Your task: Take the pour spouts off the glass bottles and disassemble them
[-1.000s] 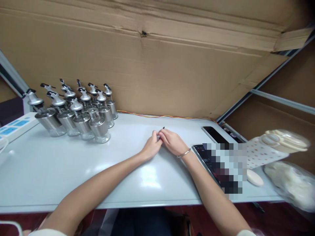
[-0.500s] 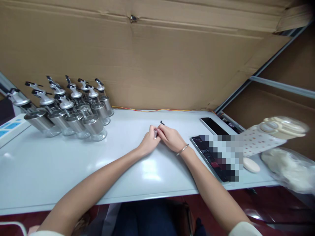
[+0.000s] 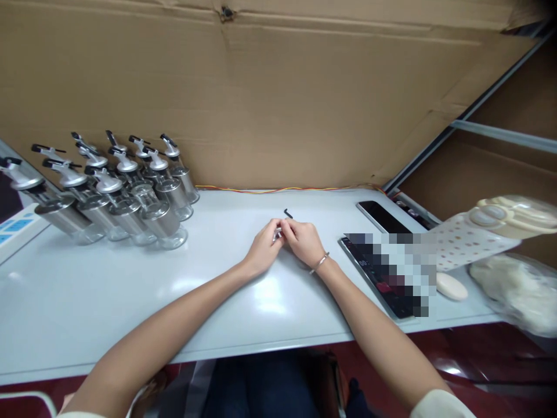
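My left hand (image 3: 262,251) and my right hand (image 3: 303,241) meet over the middle of the table, fingertips together. Pinched between them is a small silver part (image 3: 277,233), mostly covered by the fingers, so its kind cannot be told. Just beyond the fingertips shows a small bent black piece (image 3: 289,214), similar in shape to the black levers on the bottle tops; whether it touches my fingers is unclear. A bracelet circles my right wrist.
Glass-and-steel bottles (image 3: 126,215) with silver pourer tops crowd the left; one front bottle (image 3: 161,217) has no pourer. At right are two phones (image 3: 383,217), one partly pixelated, a pale oval object (image 3: 451,286), a dotted bottle (image 3: 461,241) and a plastic bag (image 3: 513,290). Cardboard (image 3: 278,104) stands behind.
The view has shifted slightly, moving the bottles left and the phones right in the picture. My hands stay together, with fingers closed further around the silver part, which shows less.
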Demonstrator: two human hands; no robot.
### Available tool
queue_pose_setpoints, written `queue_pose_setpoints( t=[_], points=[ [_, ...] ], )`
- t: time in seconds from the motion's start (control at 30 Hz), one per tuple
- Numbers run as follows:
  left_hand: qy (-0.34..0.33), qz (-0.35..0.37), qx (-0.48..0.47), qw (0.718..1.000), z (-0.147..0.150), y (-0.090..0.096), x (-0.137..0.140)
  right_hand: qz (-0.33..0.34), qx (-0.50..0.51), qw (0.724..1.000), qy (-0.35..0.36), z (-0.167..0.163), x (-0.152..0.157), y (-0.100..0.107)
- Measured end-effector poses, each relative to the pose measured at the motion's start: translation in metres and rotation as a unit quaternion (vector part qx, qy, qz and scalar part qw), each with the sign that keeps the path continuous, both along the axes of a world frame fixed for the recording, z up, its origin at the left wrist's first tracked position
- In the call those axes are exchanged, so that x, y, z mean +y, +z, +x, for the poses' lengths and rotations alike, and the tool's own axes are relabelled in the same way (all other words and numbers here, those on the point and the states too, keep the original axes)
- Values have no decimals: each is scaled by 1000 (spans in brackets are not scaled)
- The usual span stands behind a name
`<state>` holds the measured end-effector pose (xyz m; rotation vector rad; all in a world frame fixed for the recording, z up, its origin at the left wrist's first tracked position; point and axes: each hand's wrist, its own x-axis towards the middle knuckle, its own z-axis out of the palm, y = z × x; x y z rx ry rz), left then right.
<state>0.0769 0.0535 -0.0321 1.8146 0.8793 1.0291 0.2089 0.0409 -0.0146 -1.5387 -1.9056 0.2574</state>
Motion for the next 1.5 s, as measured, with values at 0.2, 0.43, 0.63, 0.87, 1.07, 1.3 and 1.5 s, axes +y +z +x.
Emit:
queue_pose_setpoints(
  t=[0.2,0.43,0.63,0.87,1.07,1.3,1.5],
  points=[
    [95,-25,-48,994,-1,2,0,-19,124,992,-10,6,9,-2],
    [109,-124,-106,981,1,1,5,-54,146,988,-24,22,18,-10],
    [104,-139,-116,978,2,1,7,-67,128,988,-51,34,19,-11],
    [99,-142,-124,977,3,1,6,-74,81,993,-43,43,16,-3],
    [93,-142,-125,977,2,1,5,-177,73,974,122,29,8,0],
    [95,-144,-129,976,2,2,6,-168,58,977,116,27,6,0],
    [92,-141,-133,977,3,-1,7,-169,50,973,150,19,3,1]
  ],
)
